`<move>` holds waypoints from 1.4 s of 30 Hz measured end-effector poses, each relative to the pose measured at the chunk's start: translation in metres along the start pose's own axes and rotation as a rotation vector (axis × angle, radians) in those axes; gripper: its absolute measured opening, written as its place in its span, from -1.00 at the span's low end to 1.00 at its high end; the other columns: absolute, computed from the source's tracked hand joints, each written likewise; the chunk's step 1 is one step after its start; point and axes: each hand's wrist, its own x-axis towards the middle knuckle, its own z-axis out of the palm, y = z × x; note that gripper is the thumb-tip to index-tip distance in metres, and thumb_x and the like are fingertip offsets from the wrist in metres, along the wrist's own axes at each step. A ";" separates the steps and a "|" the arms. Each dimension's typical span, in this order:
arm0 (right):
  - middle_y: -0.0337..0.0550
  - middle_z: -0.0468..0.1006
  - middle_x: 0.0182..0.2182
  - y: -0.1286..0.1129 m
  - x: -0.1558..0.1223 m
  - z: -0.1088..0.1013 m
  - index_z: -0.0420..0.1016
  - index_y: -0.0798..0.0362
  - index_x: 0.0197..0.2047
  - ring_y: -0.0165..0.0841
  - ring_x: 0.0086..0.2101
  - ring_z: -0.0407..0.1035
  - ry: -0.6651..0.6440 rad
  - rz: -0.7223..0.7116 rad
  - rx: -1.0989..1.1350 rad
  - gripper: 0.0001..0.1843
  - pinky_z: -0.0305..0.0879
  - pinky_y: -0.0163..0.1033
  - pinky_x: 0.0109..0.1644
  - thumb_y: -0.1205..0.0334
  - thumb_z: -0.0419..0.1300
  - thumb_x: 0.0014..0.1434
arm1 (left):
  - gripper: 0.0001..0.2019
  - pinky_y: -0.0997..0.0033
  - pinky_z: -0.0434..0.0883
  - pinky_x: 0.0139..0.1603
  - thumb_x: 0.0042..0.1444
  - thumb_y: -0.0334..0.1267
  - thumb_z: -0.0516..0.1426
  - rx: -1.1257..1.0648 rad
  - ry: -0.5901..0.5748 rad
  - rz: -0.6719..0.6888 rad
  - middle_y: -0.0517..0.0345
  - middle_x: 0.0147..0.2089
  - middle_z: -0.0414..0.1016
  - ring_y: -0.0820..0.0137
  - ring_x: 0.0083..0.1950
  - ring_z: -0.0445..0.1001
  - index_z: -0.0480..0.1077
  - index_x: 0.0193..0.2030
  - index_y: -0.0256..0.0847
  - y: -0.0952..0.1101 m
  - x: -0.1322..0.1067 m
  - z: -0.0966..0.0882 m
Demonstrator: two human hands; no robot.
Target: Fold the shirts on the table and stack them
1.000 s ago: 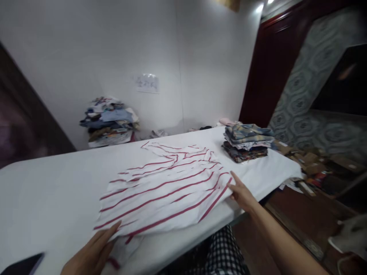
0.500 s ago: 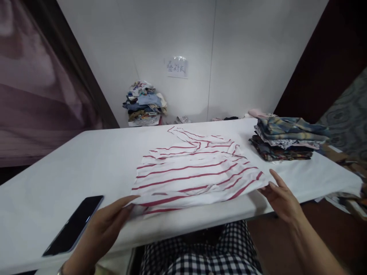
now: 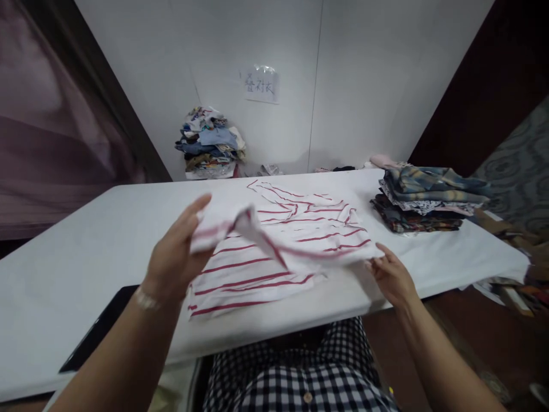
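A white shirt with red stripes (image 3: 249,266) lies spread on the white-covered table, its collar end toward the wall. My left hand (image 3: 178,252) is closed on a lifted layer of the shirt above its left side; the raised cloth is blurred and curls over in the middle. At the shirt's near right corner, my right hand (image 3: 392,274) pinches the edge of the fabric, holding it slightly off the table. The lower layer of the shirt stays flat on the tabletop between my hands.
A black phone (image 3: 100,329) lies at the left, partly behind my left forearm. A stack of folded plaid clothes (image 3: 429,197) stands on the right of the table (image 3: 86,240). By the wall is a clothes pile (image 3: 210,143), and a paper sign (image 3: 261,84) hangs above.
My left hand has risen and moved away from me, lifting the shirt's upper layer off the lower one. My right hand has shifted slightly left with its corner still held.
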 end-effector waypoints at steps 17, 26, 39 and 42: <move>-0.05 0.54 -0.09 0.016 0.080 0.070 0.44 0.05 0.02 -0.22 -0.09 0.42 -0.303 -0.277 -0.974 -0.57 0.34 -0.13 -0.03 0.08 0.15 0.09 | -0.60 0.13 0.34 0.11 0.10 -0.02 0.03 1.294 -0.366 0.135 -0.01 0.02 0.51 0.17 0.05 0.43 0.47 -0.05 -0.17 -0.140 -0.057 -0.069; 0.19 0.40 0.07 0.081 0.135 0.176 0.27 0.18 0.18 -0.04 0.06 0.29 -0.433 -0.144 -1.511 -0.40 0.19 -0.07 0.07 0.12 0.17 0.09 | -0.67 0.15 0.35 0.09 0.13 -0.16 0.02 1.313 -0.332 0.235 0.02 0.04 0.49 0.22 0.07 0.42 0.46 -0.02 -0.15 -0.154 -0.054 -0.079; -0.14 0.56 -0.27 0.024 0.117 0.171 0.46 0.08 -0.16 -0.26 -0.25 0.41 -0.345 -0.262 -1.047 -0.67 0.33 -0.21 -0.19 0.10 -0.03 0.17 | -0.74 0.26 0.32 -0.05 0.11 -0.12 0.06 1.163 -0.400 0.057 0.05 -0.13 0.50 0.26 -0.11 0.43 0.45 -0.12 -0.11 -0.141 -0.069 -0.071; -0.18 0.55 -0.33 -0.035 0.110 0.105 0.47 0.04 -0.30 -0.26 -0.25 0.41 -0.092 -0.409 -0.240 -0.76 0.33 -0.15 -0.10 0.08 0.18 -0.01 | -0.70 0.20 0.31 0.03 0.06 -0.12 0.10 1.145 -0.372 0.022 0.05 -0.08 0.52 0.22 -0.04 0.43 0.44 -0.08 -0.11 -0.141 -0.076 -0.078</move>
